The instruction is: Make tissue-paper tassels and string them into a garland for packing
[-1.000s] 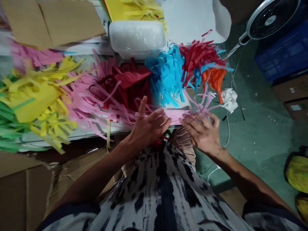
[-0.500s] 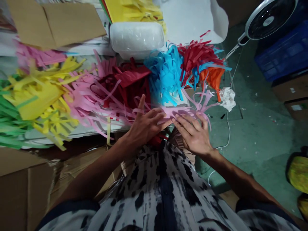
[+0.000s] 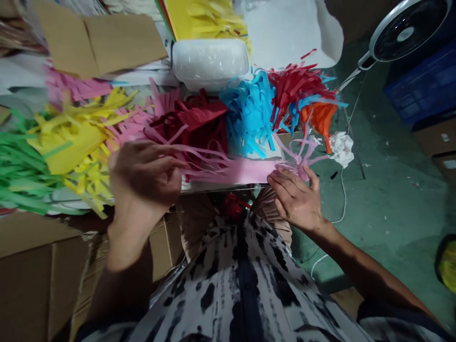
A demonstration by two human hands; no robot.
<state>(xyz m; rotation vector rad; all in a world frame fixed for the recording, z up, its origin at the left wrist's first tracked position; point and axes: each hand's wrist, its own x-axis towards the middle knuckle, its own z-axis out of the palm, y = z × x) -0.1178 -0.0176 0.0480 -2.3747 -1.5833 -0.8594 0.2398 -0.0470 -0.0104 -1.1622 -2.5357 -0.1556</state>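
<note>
A pink fringed tissue-paper strip lies along the table's front edge, its cut ends fanning out to both sides. My left hand, a little blurred, is closed at the left end, with the thin strands running into its fingertips. At the right end rests my right hand, fingers laid flat on the paper and pressing it to the table. Just behind are a dark red fringed bundle and a blue fringed bundle.
Yellow and green fringed paper lies at the left. Red and orange fringes sit at the back right. Behind stand a white plastic container and a cardboard piece. A fan is upper right.
My left hand has moved left from the middle of the pink paper to its strands, drawing them out straighter. My right hand stays on the right end.
</note>
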